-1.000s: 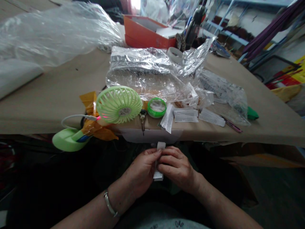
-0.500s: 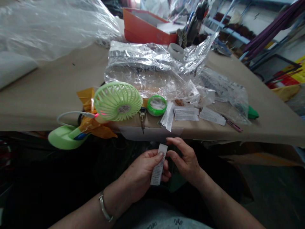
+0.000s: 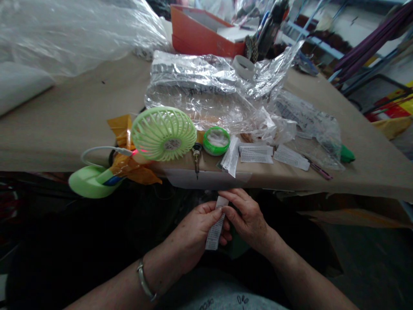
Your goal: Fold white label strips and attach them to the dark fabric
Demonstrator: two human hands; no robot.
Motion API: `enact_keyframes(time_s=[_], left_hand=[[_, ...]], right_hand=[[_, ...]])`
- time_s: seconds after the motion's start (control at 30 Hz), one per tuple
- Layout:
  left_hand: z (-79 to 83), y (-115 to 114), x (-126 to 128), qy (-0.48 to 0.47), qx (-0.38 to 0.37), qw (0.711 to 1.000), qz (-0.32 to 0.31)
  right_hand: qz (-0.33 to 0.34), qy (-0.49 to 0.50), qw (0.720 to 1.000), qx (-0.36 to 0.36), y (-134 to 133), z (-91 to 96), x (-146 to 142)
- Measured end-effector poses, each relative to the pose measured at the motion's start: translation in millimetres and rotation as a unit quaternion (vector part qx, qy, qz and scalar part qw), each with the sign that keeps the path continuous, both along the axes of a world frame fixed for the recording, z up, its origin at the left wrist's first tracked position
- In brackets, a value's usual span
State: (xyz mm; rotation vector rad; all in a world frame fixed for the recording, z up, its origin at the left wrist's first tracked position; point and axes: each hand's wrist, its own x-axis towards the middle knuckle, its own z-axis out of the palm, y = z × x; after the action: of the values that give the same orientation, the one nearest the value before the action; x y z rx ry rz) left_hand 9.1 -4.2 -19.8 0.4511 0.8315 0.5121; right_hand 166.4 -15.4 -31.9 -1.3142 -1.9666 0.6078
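Below the table's front edge, my left hand (image 3: 193,232) pinches a narrow white printed label strip (image 3: 214,230) between thumb and fingers. My right hand (image 3: 247,217) meets it from the right, fingertips closed on the strip's upper end. Both hands hover over my lap. Just above them, on the table edge, lie more white label strips (image 3: 254,154) and a small green round tin (image 3: 216,141).
A green hand fan (image 3: 163,133) taped with yellow tape leans over the brown table (image 3: 64,120) edge, its cable plugged in. Crumpled clear plastic bags (image 3: 209,94), an orange box (image 3: 203,34), a tape roll (image 3: 243,66) and a green object (image 3: 346,154) lie behind.
My right hand let go of the strip and spread half a second ago, then closed back onto its upper end. The left hand kept holding the strip.
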Motion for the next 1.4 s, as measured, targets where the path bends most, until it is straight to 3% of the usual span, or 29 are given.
enact_keyframes(time_s=[0.13, 0.3, 0.4, 0.53, 0.7, 0.9, 1.1, 1.27, 1.4], left_hand=[[2.0, 0, -1, 0.012, 0.016, 1.0, 0.016], [4.3, -2, -3, 0.028, 0.037, 0.999, 0.021], [7.2, -3, -4, 0.051, 0.055, 0.997, 0.018], [9.7, -3, -6, 0.082, 0.102, 0.991, 0.022], [4.8, 1, -16, 0.133, 0.214, 0.966, 0.056], [5.6, 10, -36, 0.268, 0.34, 0.894, 0.116], [13.4, 24, -41, 0.318, 0.401, 0.84, 0.181], [15.5, 30, -42, 0.34, 0.441, 0.813, 0.172], [17.1, 31, -41, 0.329, 0.435, 0.819, 0.179]], right_hand=[[-0.043, 0.129, 0.985, -0.104, -1, -0.5, -2], [-0.074, 0.306, 0.911, -0.267, 7, 2.1, -9], [-0.074, 0.359, 0.88, -0.302, 12, 0.0, -14], [-0.071, 0.394, 0.859, -0.318, 15, -2.2, -21], [-0.046, 0.375, 0.874, -0.307, 24, 8.4, -34], [-0.035, 0.3, 0.921, -0.245, 38, 21.2, -48], [-0.043, 0.269, 0.941, -0.199, 45, 21.5, -54], [-0.047, 0.241, 0.951, -0.186, 45, 20.9, -55], [-0.05, 0.229, 0.959, -0.162, 47, 20.8, -56]])
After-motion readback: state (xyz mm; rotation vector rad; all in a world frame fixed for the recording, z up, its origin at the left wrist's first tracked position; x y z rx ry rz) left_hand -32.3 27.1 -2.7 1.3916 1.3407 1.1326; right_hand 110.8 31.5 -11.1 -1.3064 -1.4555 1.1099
